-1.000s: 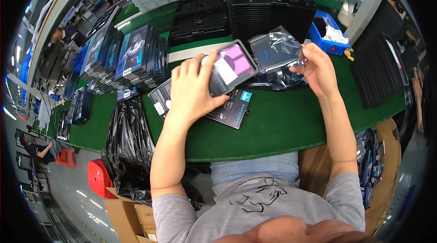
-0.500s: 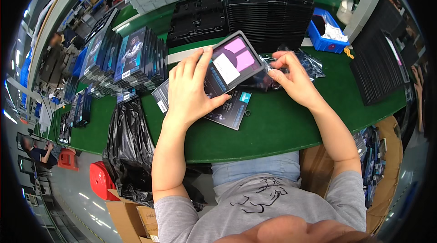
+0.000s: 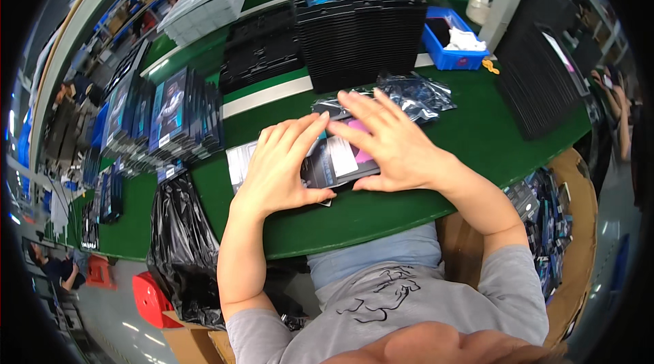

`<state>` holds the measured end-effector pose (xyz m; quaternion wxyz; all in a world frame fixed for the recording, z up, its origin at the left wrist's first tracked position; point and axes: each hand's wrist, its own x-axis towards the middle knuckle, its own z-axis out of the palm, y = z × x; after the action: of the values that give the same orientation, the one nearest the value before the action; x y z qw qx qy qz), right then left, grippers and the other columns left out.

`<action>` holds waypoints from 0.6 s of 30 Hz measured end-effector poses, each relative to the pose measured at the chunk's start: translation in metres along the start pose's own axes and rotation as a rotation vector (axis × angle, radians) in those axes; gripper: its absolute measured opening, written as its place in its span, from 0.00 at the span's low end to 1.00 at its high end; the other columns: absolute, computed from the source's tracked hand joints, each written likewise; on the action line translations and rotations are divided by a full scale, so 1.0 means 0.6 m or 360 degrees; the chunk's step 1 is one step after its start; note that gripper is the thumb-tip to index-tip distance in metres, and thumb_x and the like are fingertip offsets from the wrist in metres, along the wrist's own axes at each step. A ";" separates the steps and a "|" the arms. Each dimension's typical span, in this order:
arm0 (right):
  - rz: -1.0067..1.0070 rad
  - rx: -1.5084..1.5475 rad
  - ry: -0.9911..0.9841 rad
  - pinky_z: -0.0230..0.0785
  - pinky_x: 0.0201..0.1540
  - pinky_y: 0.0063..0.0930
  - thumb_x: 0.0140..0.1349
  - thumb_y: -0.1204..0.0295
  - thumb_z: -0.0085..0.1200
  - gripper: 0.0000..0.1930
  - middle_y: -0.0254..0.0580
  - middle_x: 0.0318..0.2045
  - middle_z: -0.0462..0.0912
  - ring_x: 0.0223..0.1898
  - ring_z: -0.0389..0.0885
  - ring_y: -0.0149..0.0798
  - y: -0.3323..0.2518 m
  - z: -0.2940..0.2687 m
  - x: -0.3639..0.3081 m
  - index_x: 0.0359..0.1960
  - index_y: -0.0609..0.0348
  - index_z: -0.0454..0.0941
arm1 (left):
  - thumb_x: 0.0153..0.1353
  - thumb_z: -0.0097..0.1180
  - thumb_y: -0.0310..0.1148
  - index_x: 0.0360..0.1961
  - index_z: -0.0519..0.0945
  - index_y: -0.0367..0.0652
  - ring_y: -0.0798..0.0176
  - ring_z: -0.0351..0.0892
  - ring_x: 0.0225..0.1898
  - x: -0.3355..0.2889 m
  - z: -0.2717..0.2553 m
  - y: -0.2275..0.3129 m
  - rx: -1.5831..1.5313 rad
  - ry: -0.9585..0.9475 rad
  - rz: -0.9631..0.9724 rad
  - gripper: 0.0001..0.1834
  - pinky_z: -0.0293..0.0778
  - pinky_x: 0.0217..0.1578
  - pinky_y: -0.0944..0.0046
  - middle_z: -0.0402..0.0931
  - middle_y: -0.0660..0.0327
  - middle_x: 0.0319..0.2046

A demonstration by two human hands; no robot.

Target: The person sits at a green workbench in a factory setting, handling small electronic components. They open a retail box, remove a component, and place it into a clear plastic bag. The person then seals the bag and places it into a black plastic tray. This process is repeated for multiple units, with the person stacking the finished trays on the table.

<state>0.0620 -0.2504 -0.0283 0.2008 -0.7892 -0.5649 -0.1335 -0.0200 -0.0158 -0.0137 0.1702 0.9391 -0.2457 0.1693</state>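
Box (image 3: 332, 169) on worktop (image 3: 470, 129), between both hands. Left hand (image 3: 279, 170): fingers part-spread across its left portion; firmness of grip cannot be told. Right hand (image 3: 400, 147): fingers fanned wide over right end, not clasping. Opposed placement presumably steadies both ends.

No words or numbers can be read here, not even on the dark package (image 3: 318, 168).
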 end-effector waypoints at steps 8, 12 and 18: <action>0.0271 0.0146 -0.0166 0.52 0.65 0.50 0.40 0.58 0.73 0.47 0.54 0.60 0.66 0.62 0.63 0.56 -0.003 -0.048 -0.073 0.65 0.52 0.64 | 0.28 0.76 0.44 0.67 0.63 0.43 0.50 0.68 0.58 0.002 -0.002 0.004 -0.0182 -0.0144 0.0058 0.59 0.62 0.58 0.54 0.69 0.55 0.59; 0.0454 0.0201 -0.0271 0.50 0.66 0.49 0.36 0.54 0.74 0.50 0.51 0.61 0.66 0.64 0.62 0.54 0.043 -0.107 -0.158 0.65 0.53 0.64 | 0.26 0.78 0.46 0.67 0.63 0.41 0.47 0.68 0.58 -0.005 0.003 -0.007 -0.0204 -0.0119 0.0051 0.61 0.62 0.57 0.53 0.69 0.51 0.59; 0.0805 0.0110 -0.0512 0.46 0.69 0.47 0.28 0.53 0.76 0.57 0.49 0.66 0.62 0.69 0.55 0.54 0.131 -0.182 -0.293 0.67 0.52 0.63 | 0.25 0.78 0.46 0.66 0.63 0.41 0.48 0.67 0.60 0.000 0.006 0.000 -0.0149 -0.0088 0.0035 0.61 0.62 0.58 0.53 0.68 0.53 0.60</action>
<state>0.0809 -0.4708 -0.0216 0.1623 -0.9086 -0.3791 0.0666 -0.0191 -0.0175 -0.0169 0.2052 0.9317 -0.2682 0.1336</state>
